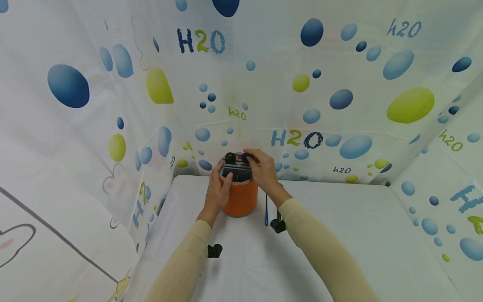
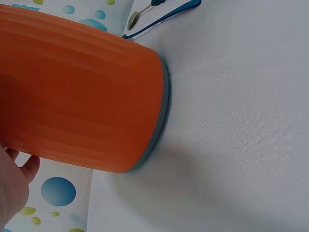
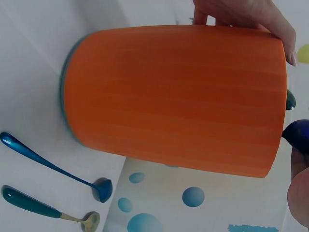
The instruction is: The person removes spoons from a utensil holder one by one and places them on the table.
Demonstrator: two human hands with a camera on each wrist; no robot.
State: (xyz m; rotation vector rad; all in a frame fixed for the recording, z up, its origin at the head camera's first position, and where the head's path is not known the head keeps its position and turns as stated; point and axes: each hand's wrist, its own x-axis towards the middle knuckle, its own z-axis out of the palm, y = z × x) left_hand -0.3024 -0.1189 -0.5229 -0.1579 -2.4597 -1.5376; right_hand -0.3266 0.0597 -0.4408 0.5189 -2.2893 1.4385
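Left hand (image 1: 218, 191) bracing, right hand (image 1: 266, 170) pinching

We're seeing an orange, plastic-looking cylindrical container with grey base (image 1: 241, 201) standing upright on the white tabletop (image 1: 339, 226), near its far edge, toward the far-left corner. Long axis is running vertical, between both hands. Left hand is gripping the left side, thumb hooking over the front rim. Right hand is pinching a glossy dark-blue rounded utensil end (image 3: 298, 133) poking above the rim, right of a dark-green rounded end (image 1: 230, 158). So right hand is nearer; we're judging any lift would be needing that vertical line. A slim metallic-blue spoon (image 3: 36, 156) and a green-handled spoon (image 3: 34, 202) are lying just right of the container, handles pointing toward the near edge.
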